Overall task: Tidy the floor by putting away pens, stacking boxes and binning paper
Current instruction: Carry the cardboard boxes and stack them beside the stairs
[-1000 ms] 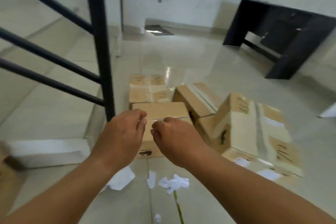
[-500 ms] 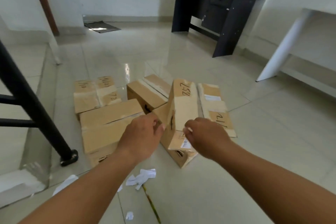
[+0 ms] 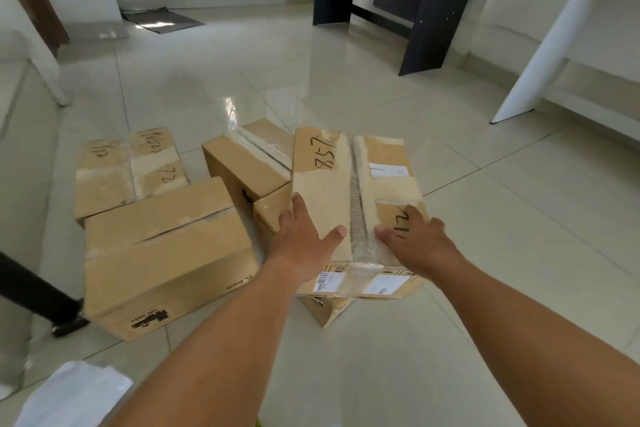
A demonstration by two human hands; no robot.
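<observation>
"Floor (image 3: 363,90) first: what do we see lying on those pale, glossy tiles?"

"Five brown cartons, bunched close together. We have the flat far-left box (image 3: 128,170) with numbers scrawled on it. The big near-left box (image 3: 166,253) sits just in front of it. The middle box (image 3: 249,166) has torn tape along its top. Then there is the top box (image 3: 349,184) marked 857, which lies on a lower box (image 3: 323,310) whose corner pokes out under its near end."

"And our hands?"

"Both are on that top box. Our left hand (image 3: 304,236) lies at the near left corner, fingers straight along the left edge and thumb stretched across the top face. Our right hand (image 3: 415,243) is spread flat on the near right part of the top, fingers splayed wide over handwritten digits. Neither hand curls round anything, and both lie flat on the cardboard."

"Do we see any paper?"

"A white sheet (image 3: 72,395) lies on the tiles at the bottom left, beside our left forearm and nearer to us than the cartons."

"What stands around us?"

"A black desk (image 3: 426,10) stands against the far wall, and a white table leg (image 3: 554,38) slants down on the right. A dark mat (image 3: 162,19) lies at the far left. A black railing post (image 3: 31,288) meets the floor at the left edge, just beside the near-left box."
</observation>
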